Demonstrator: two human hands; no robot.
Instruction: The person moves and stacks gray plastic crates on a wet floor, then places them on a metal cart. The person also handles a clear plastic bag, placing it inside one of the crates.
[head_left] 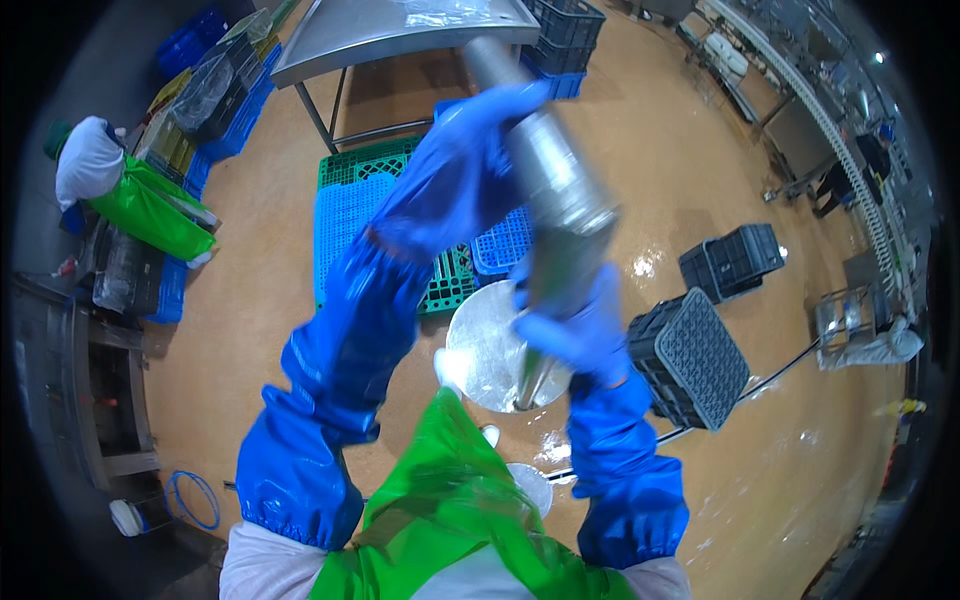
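Note:
A shiny metal tube-like piece [572, 200], wide in the middle and narrower at its top, is held up at a tilt before me; motion blurs it and its exact kind is unclear. My left hand [458, 165], in a blue glove, is closed on its upper part. My right hand [585, 332], gloved too, grips the lower part from the right. Below the hands shows a round metal surface [480, 345]. A slim metal rod or tube end [532, 382] appears over it; whether it belongs to the held piece, I cannot tell.
Beyond my hands lie a green pallet [385, 157], a blue crate [350, 215] and a steel table [400, 45]. At right stand dark crates [705, 360] and a conveyor [800, 95]. A person in a green apron [150, 210] bends by stacked crates at left.

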